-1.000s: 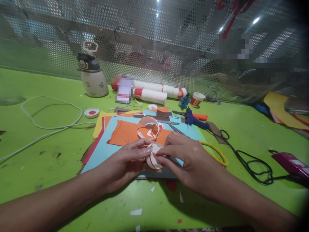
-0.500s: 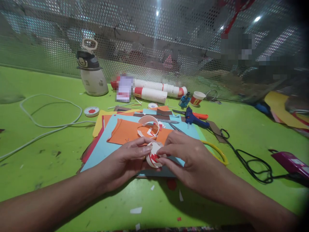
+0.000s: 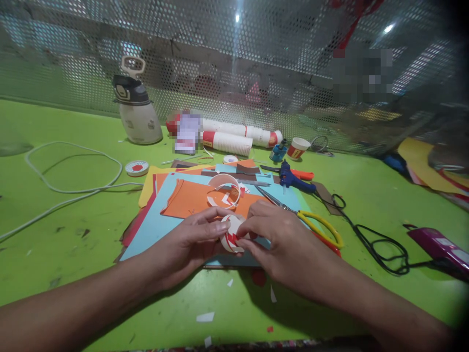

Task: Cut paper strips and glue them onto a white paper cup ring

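Observation:
A small round piece of cut paper cup (image 3: pixel 232 235), white with red marks, is held above the stacked coloured paper. My left hand (image 3: pixel 196 237) is closed around its left side, thumb on the top edge. The fingers of my right hand (image 3: pixel 278 234) pinch its right side and partly cover it. Just behind lies a white cup ring (image 3: pixel 223 181) with red and white scraps, on an orange sheet (image 3: pixel 188 198) over a light blue sheet (image 3: pixel 154 232). Yellow-handled scissors (image 3: pixel 318 226) lie beside my right hand, partly hidden by it.
A blue glue gun (image 3: pixel 293 182) and its black cord lie at right, near an orange-handled cutter (image 3: pixel 303 174). Stacked paper cups (image 3: pixel 229 143), a single cup (image 3: pixel 298 148) and a spray bottle (image 3: pixel 139 117) are at the back. White cable (image 3: pixel 76 198) loops at left.
My right hand has shifted slightly left, uncovering more of the scissors. Both hands still hold the cut cup piece. The whole view has shifted a little.

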The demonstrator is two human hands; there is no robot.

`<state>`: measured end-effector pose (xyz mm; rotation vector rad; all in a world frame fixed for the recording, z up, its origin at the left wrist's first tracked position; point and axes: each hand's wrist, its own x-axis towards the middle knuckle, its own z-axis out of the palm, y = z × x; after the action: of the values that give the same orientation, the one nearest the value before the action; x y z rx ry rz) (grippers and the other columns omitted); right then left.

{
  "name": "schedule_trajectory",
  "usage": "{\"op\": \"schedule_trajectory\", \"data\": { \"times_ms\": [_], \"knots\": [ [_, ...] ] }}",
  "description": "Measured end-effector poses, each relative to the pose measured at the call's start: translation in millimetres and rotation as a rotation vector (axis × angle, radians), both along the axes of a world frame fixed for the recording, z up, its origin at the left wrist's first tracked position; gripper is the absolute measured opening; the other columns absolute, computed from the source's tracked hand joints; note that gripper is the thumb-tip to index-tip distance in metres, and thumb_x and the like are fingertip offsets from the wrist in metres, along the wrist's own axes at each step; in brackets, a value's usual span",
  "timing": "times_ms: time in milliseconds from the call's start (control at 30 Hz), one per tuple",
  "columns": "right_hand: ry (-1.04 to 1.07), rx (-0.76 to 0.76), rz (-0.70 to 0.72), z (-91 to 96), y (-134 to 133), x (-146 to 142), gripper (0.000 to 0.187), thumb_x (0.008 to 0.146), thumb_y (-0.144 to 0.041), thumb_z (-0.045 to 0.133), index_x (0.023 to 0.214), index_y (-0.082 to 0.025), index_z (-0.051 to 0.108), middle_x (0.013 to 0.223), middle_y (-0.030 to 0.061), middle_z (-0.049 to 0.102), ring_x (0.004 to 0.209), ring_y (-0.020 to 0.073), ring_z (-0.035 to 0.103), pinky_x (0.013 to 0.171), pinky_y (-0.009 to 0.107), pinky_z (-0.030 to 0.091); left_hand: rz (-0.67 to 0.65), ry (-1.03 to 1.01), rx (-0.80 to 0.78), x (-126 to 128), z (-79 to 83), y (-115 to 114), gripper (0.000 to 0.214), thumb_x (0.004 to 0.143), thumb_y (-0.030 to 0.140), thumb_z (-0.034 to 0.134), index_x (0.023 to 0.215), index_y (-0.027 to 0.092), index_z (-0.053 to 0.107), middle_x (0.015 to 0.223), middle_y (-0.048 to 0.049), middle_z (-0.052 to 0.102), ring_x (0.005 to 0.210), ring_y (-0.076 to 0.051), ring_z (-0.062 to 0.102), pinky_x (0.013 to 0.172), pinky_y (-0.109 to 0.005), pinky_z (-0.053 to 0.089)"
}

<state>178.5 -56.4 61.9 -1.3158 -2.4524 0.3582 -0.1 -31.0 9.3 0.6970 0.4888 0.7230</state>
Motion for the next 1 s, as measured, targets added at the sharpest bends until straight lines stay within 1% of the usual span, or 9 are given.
{"op": "schedule_trajectory", "data": {
  "times_ms": [200,433,567,667,733,800,900,967,1000],
  "knots": [
    [-0.071,0.108,0.036,-4.7,-2,2,0.019,0.088,-0.009,0.054,0.081,-0.013,0.071,0.075,0.0061,0.057,0.072,0.0199,0.050,0.064,0.033,0.038,-0.003,-0.003,0.026,0,0.3,2,0.014,0.083,0.014,0.058,0.095,0.014,0.066,0.091,-0.0078,0.067,0.077,-0.016,0.063,0.083,-0.034,0.050],
    [-0.060,0.142,0.024,-6.2,-1,0,0.021,0.087,-0.009,0.053,0.076,-0.011,0.072,0.072,0.0069,0.057,0.071,0.0202,0.050,0.063,0.033,0.038,0.007,-0.010,0.016,0,1.1,0,0.015,0.082,0.015,0.060,0.095,0.014,0.066,0.093,-0.0084,0.068,0.076,-0.017,0.063,0.080,-0.034,0.050],
    [0.037,0.172,0.013,-2.9,-1,-2,0.018,0.085,-0.007,0.055,0.076,-0.011,0.071,0.072,0.0066,0.058,0.071,0.0195,0.051,0.063,0.032,0.040,0.005,-0.031,0.016,0,0.9,0,0.014,0.083,0.015,0.059,0.095,0.015,0.067,0.094,-0.0080,0.067,0.078,-0.017,0.063,0.080,-0.033,0.051],
    [0.158,0.228,0.008,7.1,-4,0,0.016,0.084,-0.006,0.056,0.077,-0.011,0.069,0.073,0.0058,0.061,0.071,0.0179,0.053,0.063,0.030,0.042,0.008,-0.057,0.008,0,0.1,1,0.014,0.084,0.015,0.059,0.096,0.015,0.067,0.095,-0.0083,0.066,0.082,-0.019,0.063,0.080,-0.034,0.052],
    [0.254,0.255,-0.028,15.9,-5,5,0.014,0.083,-0.005,0.056,0.080,-0.013,0.067,0.073,0.0041,0.065,0.070,0.0154,0.057,0.064,0.028,0.044,0.009,-0.073,-0.023,1,-0.1,1,0.015,0.084,0.015,0.058,0.097,0.014,0.066,0.097,-0.0091,0.066,0.085,-0.021,0.064,0.079,-0.037,0.053],
    [0.374,0.174,-0.079,23.3,-4,12,0.013,0.084,-0.008,0.057,0.081,-0.016,0.067,0.073,0.0018,0.069,0.067,0.0130,0.062,0.064,0.025,0.049,0.021,-0.072,-0.057,1,0.2,0,0.016,0.084,0.014,0.057,0.098,0.013,0.065,0.099,-0.0100,0.065,0.086,-0.022,0.065,0.079,-0.039,0.054],
    [0.603,-0.131,-0.149,26.7,3,22,0.006,0.084,-0.015,0.062,0.080,-0.018,0.066,0.070,0.0005,0.071,0.064,0.0129,0.068,0.062,0.024,0.055,0.040,-0.046,-0.071,1,1.3,0,0.015,0.083,0.015,0.060,0.096,0.012,0.066,0.096,-0.0094,0.065,0.085,-0.023,0.066,0.079,-0.039,0.054],
    [0.683,-0.304,-0.167,23.5,9,27,0.005,0.083,-0.015,0.064,0.079,-0.018,0.063,0.066,0.0005,0.070,0.061,0.0136,0.068,0.060,0.025,0.056,0.029,-0.035,-0.062,0,2.1,-1,0.014,0.083,0.017,0.061,0.095,0.013,0.066,0.094,-0.0081,0.064,0.084,-0.022,0.065,0.080,-0.038,0.054],
    [0.691,-0.355,-0.167,20.8,12,28,0.005,0.083,-0.014,0.064,0.079,-0.017,0.062,0.065,0.0004,0.069,0.061,0.0138,0.068,0.059,0.026,0.055,0.023,-0.028,-0.058,0,2.4,0,0.013,0.083,0.017,0.061,0.094,0.013,0.066,0.094,-0.0078,0.064,0.084,-0.021,0.065,0.080,-0.037,0.053]
  ]
}}
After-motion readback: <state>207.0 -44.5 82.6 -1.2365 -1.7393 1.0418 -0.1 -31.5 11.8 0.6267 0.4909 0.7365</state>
